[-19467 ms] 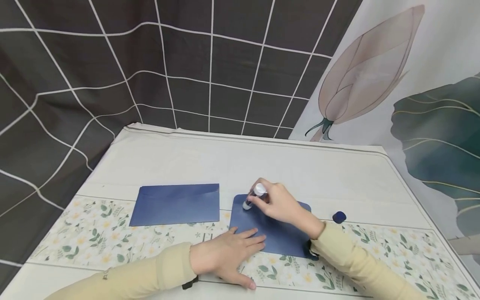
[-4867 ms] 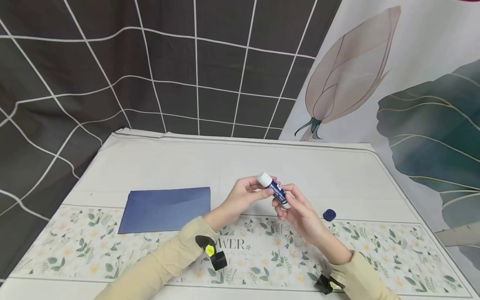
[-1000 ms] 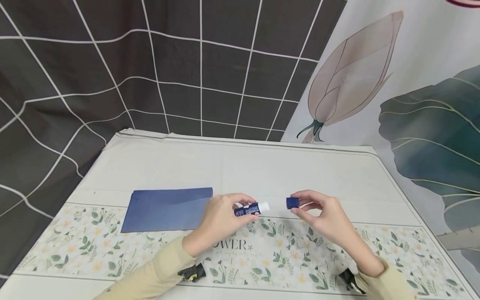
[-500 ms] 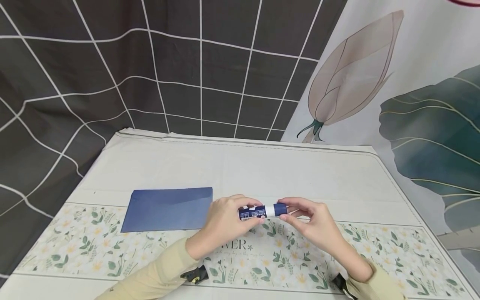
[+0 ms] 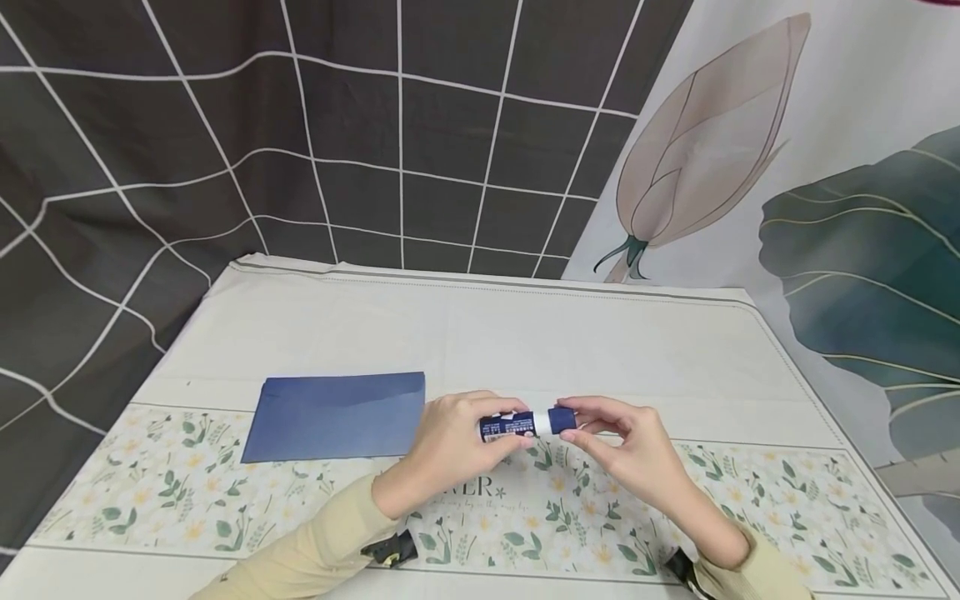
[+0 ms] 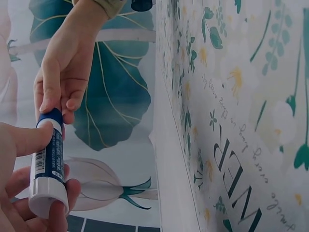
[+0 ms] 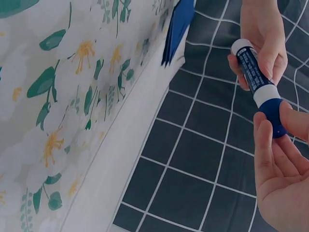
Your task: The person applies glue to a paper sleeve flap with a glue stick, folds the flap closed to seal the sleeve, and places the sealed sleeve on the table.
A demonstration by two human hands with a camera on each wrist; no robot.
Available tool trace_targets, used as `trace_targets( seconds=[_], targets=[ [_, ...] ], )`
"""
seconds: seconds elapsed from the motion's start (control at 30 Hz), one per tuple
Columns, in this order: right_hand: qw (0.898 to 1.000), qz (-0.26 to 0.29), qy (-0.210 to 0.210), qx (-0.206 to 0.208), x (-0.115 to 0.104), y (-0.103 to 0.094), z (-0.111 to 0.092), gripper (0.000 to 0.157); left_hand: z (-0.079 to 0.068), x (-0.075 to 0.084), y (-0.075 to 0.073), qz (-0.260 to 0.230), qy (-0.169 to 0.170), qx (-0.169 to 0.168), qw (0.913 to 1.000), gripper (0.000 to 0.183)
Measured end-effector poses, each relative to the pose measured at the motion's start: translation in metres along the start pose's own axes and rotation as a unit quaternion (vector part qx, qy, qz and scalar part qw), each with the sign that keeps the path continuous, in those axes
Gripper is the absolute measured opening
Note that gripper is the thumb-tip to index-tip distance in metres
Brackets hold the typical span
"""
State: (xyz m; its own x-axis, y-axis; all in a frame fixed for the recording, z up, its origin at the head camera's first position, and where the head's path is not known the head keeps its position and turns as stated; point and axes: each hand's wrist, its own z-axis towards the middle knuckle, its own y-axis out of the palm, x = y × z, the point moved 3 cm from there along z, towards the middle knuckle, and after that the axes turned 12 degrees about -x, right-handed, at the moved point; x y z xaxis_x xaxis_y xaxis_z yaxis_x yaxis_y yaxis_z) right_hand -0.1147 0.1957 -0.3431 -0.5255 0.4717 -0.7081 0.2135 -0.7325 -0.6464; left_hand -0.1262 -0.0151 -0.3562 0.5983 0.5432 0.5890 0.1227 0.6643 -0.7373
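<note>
Above the table's middle, my left hand (image 5: 452, 442) grips the barrel of a glue stick (image 5: 510, 426), dark blue with a printed label. My right hand (image 5: 630, 446) pinches its blue cap (image 5: 562, 419) between thumb and fingers. The cap sits at the right end of the stick, against a white collar. In the left wrist view the stick's white base (image 6: 48, 193) faces the camera, and left fingers curl beneath it. The right wrist view shows the cap (image 7: 272, 116) meeting the white band.
Dark blue envelopes (image 5: 333, 417) lie in a stack left of my hands; their layered edges (image 7: 177, 31) show in the right wrist view. A floral-printed cloth (image 5: 187, 492) covers the table. A dark grid curtain (image 5: 360, 150) hangs behind, with a leaf-patterned one (image 5: 720, 167) to the right.
Earlier, my right hand rubbed the glue stick on an envelope, which has left that spot. The cap was picked up from the table, and my right hand brought it left onto the stick.
</note>
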Motion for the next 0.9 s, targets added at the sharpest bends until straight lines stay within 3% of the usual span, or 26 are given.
trace_targets(
  seconds=[0.4,0.67,0.9],
  targets=[
    [0.998,0.063,0.002,0.007,-0.002,0.004,-0.004,0.028,-0.001,0.004,-0.002,0.010,0.066,0.020,0.9975,0.033],
    [0.999,0.035,-0.011,0.010,-0.006,0.001,-0.006,0.028,0.001,0.008,-0.003,0.042,0.098,0.029,0.9939,0.034],
    [1.000,-0.004,-0.013,0.021,-0.010,0.000,-0.008,0.031,0.004,0.013,-0.003,0.042,0.100,0.018,0.9940,0.033]
  ],
)
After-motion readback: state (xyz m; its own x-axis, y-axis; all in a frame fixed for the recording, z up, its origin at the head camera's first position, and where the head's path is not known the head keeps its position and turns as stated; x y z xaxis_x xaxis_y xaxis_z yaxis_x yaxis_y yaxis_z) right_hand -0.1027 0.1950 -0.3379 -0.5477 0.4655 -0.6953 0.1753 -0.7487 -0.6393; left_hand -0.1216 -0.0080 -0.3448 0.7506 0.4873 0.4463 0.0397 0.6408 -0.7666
